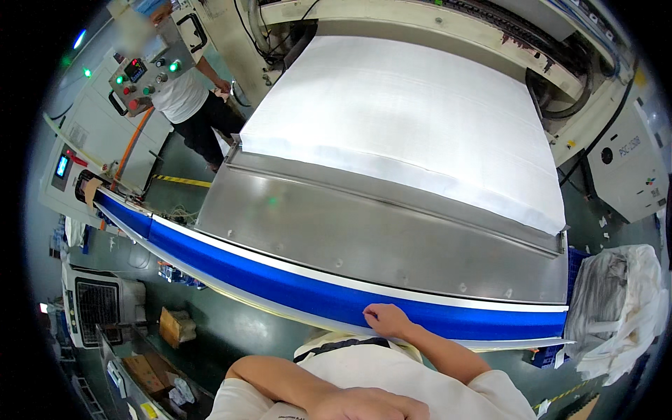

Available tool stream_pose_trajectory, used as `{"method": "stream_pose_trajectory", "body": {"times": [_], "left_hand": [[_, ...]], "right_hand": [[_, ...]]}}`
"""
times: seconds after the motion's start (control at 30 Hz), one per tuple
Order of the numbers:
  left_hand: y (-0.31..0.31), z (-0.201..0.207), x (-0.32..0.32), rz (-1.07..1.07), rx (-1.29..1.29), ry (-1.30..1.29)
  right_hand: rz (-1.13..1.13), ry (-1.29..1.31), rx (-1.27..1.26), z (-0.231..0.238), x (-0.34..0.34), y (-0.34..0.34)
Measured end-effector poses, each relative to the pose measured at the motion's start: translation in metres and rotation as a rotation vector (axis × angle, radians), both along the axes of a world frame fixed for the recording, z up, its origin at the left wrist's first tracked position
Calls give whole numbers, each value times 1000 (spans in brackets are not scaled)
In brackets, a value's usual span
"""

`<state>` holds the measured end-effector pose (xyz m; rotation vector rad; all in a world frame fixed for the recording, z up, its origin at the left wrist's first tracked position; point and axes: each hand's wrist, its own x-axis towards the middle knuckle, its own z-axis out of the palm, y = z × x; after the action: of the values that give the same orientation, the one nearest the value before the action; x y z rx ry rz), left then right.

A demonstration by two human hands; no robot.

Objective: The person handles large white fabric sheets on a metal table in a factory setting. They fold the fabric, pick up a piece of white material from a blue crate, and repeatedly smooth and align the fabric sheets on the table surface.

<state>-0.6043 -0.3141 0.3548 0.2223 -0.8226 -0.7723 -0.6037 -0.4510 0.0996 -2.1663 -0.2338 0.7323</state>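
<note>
My right hand [386, 319] is curled into a loose fist above the blue strip [280, 285] along the machine's front edge. Nothing shows in it, and I cannot tell whether it touches the strip. Close to my torso, at the lower edge, lies my left hand [371, 404]; its back is up and its fingertips are cut off or hidden. Beyond the strip is a bare steel plate [378, 227]. A wide white sheet [413, 119] lies flat behind that plate, reaching back under the machine's crossbeam [434, 24]. Neither hand is on the sheet.
At the far left another person [185, 101] stands behind a control box [150, 73] with lit buttons. A plastic-covered bundle [616, 308] stands at the right, below a white cabinet [626, 157]. An air cooler [98, 311] and a cardboard box [176, 327] stand at the lower left.
</note>
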Motion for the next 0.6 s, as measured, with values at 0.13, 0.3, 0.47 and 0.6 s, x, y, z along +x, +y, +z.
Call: {"method": "stream_pose_trajectory", "body": {"times": [0.13,0.3,0.47,0.6], "left_hand": [[1,3,-2,-35,-1,27],[1,5,2,-64,-4,64],[1,9,4,-108,-20,119],[1,8,9,-169,17,38]], "right_hand": [[27,0,-15,2,-2,3],[50,32,-33,9,-1,2],[60,28,-33,7,1,4],[74,-9,-17,9,-1,4]]}}
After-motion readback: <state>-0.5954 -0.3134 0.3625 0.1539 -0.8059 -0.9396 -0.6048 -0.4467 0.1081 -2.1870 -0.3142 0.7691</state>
